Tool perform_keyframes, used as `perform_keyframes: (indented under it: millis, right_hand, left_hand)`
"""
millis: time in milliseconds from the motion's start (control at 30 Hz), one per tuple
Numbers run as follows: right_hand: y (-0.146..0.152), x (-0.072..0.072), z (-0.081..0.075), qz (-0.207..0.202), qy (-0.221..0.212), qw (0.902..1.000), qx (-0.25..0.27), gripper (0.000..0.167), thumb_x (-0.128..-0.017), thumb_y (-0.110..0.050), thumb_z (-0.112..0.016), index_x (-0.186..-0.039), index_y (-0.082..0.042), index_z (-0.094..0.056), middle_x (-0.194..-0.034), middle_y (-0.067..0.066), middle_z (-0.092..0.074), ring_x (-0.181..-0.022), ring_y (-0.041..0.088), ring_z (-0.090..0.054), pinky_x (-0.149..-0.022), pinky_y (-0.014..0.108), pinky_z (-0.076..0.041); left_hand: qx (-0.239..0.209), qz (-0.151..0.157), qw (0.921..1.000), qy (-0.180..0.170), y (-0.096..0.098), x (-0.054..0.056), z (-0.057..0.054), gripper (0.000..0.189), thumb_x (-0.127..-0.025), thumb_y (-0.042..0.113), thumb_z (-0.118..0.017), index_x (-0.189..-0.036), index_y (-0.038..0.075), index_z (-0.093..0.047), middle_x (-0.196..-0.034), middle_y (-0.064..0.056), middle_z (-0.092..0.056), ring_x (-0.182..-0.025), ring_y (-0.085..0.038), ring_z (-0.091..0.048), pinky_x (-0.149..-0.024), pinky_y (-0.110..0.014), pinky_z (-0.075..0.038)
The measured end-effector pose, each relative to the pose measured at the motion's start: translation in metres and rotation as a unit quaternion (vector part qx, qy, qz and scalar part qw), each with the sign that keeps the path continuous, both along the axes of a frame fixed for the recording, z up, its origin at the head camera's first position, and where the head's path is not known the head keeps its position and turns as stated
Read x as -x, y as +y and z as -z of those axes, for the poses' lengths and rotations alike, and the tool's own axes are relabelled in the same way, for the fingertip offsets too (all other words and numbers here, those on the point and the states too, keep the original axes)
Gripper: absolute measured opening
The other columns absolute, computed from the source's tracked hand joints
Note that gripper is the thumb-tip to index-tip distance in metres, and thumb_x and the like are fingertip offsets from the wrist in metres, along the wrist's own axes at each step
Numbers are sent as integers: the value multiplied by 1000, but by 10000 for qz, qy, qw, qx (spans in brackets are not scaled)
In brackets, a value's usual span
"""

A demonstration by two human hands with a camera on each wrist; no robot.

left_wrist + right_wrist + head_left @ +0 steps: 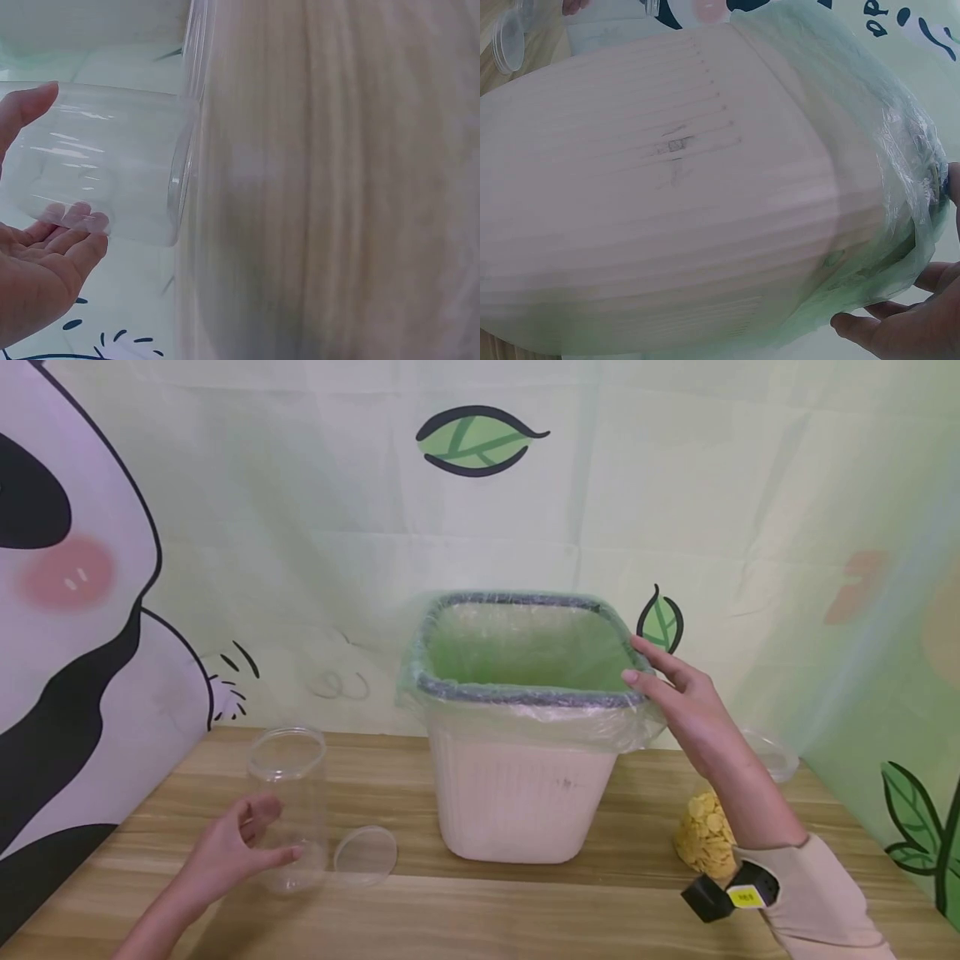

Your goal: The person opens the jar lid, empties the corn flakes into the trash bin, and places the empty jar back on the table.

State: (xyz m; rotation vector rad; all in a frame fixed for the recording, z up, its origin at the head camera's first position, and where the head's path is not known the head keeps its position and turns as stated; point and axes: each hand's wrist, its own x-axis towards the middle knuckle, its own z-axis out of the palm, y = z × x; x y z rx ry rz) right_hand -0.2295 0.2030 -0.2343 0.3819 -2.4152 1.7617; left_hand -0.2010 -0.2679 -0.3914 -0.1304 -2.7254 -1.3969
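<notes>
Plastic jar [303,802] between parted left fingers [86,253]

Before me, across the lower half of the head view, stretches a table [517,914] with a light brown wood-grain top, its streaks running from side to side. On it, left of centre in the frame, I have a tall clear jar [306,797] standing upright, and just beside it to the right a round clear lid [366,856]. A pale ribbed bin [517,802] stands upright in the middle of the frame, near the tabletop's back edge. Toward the lower right sits a clear container of yellow pieces [703,835], partly hidden from me.
</notes>
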Motion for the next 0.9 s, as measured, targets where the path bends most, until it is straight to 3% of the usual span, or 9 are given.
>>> perform_keyframes:
  millis: [233,467,533,633,700,900]
  right_hand:
    - [0,0,0,33,18,10000,-13,63,-91,-33,-54,-144,-13,-26,-152,9,-10,-138,26,-4,-108,53,-11]
    - [0,0,0,23,29,10000,8,63,-91,-32,-54,-144,-13,-26,-152,10,-10,-138,26,-4,-108,53,-11]
    - [0,0,0,19,30,10000,-1,63,-91,-32,-54,-144,-13,-26,-152,9,-10,-138,26,-4,-108,53,-11]
    - [0,0,0,16,35,10000,-10,63,-91,-32,-53,-144,-13,-26,-152,9,-10,-138,26,-4,-107,54,-11]
    - [0,0,0,11,42,10000,-15,63,-91,-32,-53,-144,-13,-26,-152,10,-9,-138,27,-3,-107,54,-11]
    - [-1,-1,-1,19,37,10000,-10,63,-91,-32,-53,-144,-13,-25,-152,9,-9,-138,26,-3,-107,54,-11]
  left_hand:
    - [-105,98,9999,39,-1,0,1,80,-71,17,-78,-129,-12,-30,-130,-33,-40,-120,-46,-39,-96,-41,-35]
    - [-13,108,9999,-38,-7,-1,4,80,-70,18,-79,-129,-9,-32,-131,-31,-42,-121,-46,-37,-95,-45,-37]
    - [-7,81,10000,-15,-9,0,5,76,-69,17,-79,-126,-8,-35,-130,-30,-43,-121,-44,-38,-94,-39,-40]
    - [-60,88,9999,28,-11,0,6,73,-69,16,-79,-123,-8,-37,-129,-29,-45,-121,-41,-39,-89,-20,-42]
    - [-58,98,9999,55,-11,1,7,71,-69,15,-79,-122,-8,-38,-128,-29,-46,-120,-40,-40,-87,-15,-41]
    - [47,98,9999,62,-12,0,6,71,-69,16,-79,-122,-9,-39,-127,-29,-46,-120,-40,-41,-94,-34,-40]
